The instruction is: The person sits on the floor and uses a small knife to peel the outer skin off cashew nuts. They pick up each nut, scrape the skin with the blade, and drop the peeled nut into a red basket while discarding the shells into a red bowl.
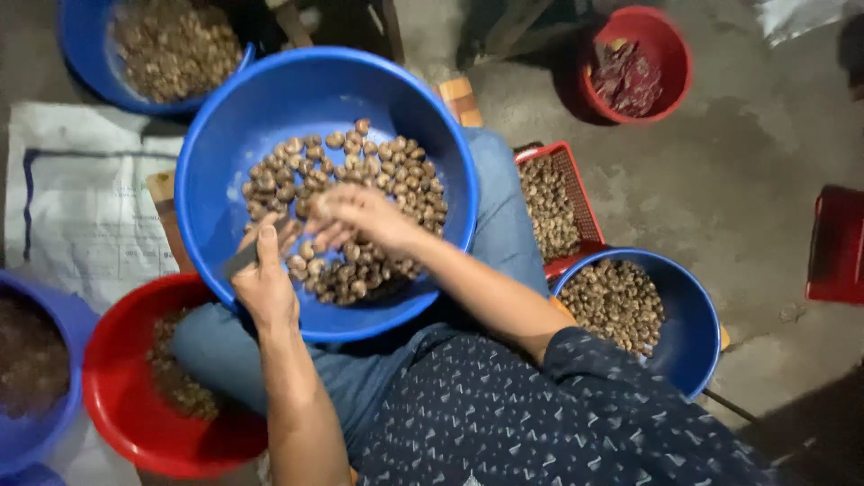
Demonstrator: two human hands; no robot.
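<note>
Concrete floor (720, 171), grey and stained, fills the right of the frame, and you sit over it with a large blue basin (270, 108) resting on your lap at centre. Nuts (378, 171), brown and shelled-looking, lie heaped in the basin's lower right half. Your left hand (267, 283) sits at the basin's lower left rim, its grip closed on a small dark blade (241, 260) that sticks out to the left. Your right hand (360, 216) lies on the nuts at the middle of the basin, fingers curled loosely over them and touching the left hand's fingertips; whether it holds one nut you cannot tell from here. Around you stand other bowls: a blue one (81, 63) of nuts at upper left, a red one (117, 396) with brown bits at lower left, a blue one (45, 432) at the far lower left edge with dark contents, a red crate (562, 157) of nuts just right of your knee, a blue bowl (702, 315) of nuts below it, and a small red bowl (666, 36) with dark red scraps at upper right. A white sack (81, 207) lies flat at the left, and a red stool (837, 243) shows at the right edge.
</note>
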